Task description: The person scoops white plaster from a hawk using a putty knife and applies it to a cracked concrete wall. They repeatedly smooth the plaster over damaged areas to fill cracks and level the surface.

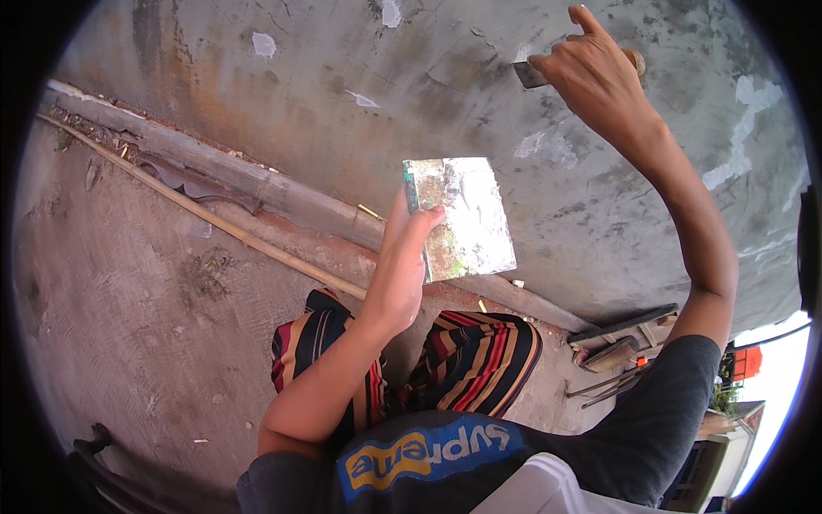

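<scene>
So there's a long pole lying on the ground, roughly along the wall's bottom edge. Next, the left hand has a firm hold on a board, thumb over its left edge, with white paste spread out to the right edge and bare, stained surface on the left. Over toward the wall's upper right, the right hand is closed around a scraper, blade poking out left, one finger sticking up. Can't tell if the blade's actually touching the wall.
</scene>
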`<state>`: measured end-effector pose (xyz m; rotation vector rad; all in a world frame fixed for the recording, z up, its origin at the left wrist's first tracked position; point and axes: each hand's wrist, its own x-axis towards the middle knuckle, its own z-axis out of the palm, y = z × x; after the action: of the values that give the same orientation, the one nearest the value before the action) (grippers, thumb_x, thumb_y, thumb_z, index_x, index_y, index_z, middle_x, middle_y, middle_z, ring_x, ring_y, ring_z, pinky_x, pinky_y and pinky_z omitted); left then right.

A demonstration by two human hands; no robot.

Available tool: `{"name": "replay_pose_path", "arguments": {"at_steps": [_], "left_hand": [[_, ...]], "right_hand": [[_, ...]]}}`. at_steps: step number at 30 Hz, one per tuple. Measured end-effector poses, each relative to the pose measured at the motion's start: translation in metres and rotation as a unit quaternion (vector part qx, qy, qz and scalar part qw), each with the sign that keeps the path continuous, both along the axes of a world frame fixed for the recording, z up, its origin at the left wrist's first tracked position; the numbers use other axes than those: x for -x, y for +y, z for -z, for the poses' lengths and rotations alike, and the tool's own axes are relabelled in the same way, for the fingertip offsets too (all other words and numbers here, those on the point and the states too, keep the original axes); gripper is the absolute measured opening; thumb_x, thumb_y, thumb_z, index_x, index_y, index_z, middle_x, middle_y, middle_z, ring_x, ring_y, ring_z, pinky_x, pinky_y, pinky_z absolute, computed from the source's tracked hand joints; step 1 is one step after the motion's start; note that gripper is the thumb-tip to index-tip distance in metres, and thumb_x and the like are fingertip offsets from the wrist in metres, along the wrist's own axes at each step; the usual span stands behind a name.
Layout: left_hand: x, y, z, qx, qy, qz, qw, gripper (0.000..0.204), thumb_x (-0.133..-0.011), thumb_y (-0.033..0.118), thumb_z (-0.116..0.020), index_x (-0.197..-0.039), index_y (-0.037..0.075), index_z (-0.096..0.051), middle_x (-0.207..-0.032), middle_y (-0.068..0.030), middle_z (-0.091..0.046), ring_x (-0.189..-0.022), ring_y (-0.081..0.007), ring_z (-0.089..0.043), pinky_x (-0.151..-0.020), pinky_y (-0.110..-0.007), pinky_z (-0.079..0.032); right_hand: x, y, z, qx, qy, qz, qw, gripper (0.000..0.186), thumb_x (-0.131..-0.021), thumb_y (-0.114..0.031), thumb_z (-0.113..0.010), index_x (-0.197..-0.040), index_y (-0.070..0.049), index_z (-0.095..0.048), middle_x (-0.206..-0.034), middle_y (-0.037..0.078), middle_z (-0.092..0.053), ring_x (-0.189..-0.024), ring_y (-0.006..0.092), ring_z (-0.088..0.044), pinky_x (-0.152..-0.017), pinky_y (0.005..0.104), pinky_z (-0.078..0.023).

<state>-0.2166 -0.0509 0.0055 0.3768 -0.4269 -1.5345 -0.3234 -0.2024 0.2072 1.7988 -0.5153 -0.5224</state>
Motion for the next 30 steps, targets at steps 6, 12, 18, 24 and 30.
{"name": "replay_pose_path", "arguments": {"at_steps": [6,12,18,24,30], "left_hand": [[-0.001,0.002,-0.004,-0.006,0.015,-0.006,1.0,0.043,-0.094,0.014,-0.044,-0.134,0.002,-0.039,-0.122,-0.0087,-0.052,-0.113,-0.0162,-0.053,-0.097,-0.033,-0.042],[-0.003,0.004,-0.006,-0.004,0.01,-0.007,1.0,0.042,-0.094,0.012,-0.043,-0.135,0.001,-0.039,-0.122,-0.0089,-0.053,-0.113,-0.0161,-0.054,-0.097,-0.033,-0.044],[-0.006,0.005,-0.007,0.005,0.019,-0.003,1.0,0.044,-0.094,0.011,-0.044,-0.136,0.001,-0.038,-0.122,-0.0087,-0.053,-0.113,-0.0157,-0.053,-0.096,-0.032,-0.044],[-0.007,0.008,-0.008,0.006,0.019,-0.01,1.0,0.043,-0.094,0.013,-0.046,-0.135,0.002,-0.039,-0.121,-0.0083,-0.054,-0.112,-0.0151,-0.053,-0.096,-0.032,-0.044],[-0.005,0.011,-0.006,0.019,0.011,0.0,1.0,0.044,-0.094,0.014,-0.047,-0.135,0.002,-0.039,-0.121,-0.0082,-0.054,-0.112,-0.0148,-0.053,-0.096,-0.031,-0.044]], "right_hand": [[-0.008,-0.006,0.002,0.03,0.016,0.032,0.999,0.023,-0.068,-0.006,-0.06,-0.047,-0.008,-0.05,-0.048,0.011,-0.053,-0.054,0.0219,-0.057,-0.105,0.0354,-0.033],[-0.003,-0.015,-0.002,0.014,-0.092,-0.003,0.996,0.022,-0.065,-0.008,-0.061,-0.044,-0.009,-0.051,-0.047,0.013,-0.053,-0.049,0.0269,-0.055,-0.093,0.0365,-0.034],[-0.031,0.006,-0.03,0.111,-0.067,0.082,0.988,0.022,-0.066,-0.009,-0.061,-0.045,-0.011,-0.053,-0.046,0.011,-0.052,-0.046,0.0247,-0.05,-0.086,0.0355,-0.033],[-0.037,0.012,-0.025,0.079,-0.009,0.07,0.994,0.025,-0.067,-0.007,-0.062,-0.045,-0.011,-0.051,-0.046,0.01,-0.051,-0.046,0.0228,-0.047,-0.086,0.0334,-0.032],[-0.02,-0.016,-0.017,0.046,-0.031,-0.005,0.998,0.027,-0.07,-0.006,-0.06,-0.045,-0.01,-0.051,-0.048,0.012,-0.053,-0.048,0.0237,-0.051,-0.09,0.0345,-0.033]]}}
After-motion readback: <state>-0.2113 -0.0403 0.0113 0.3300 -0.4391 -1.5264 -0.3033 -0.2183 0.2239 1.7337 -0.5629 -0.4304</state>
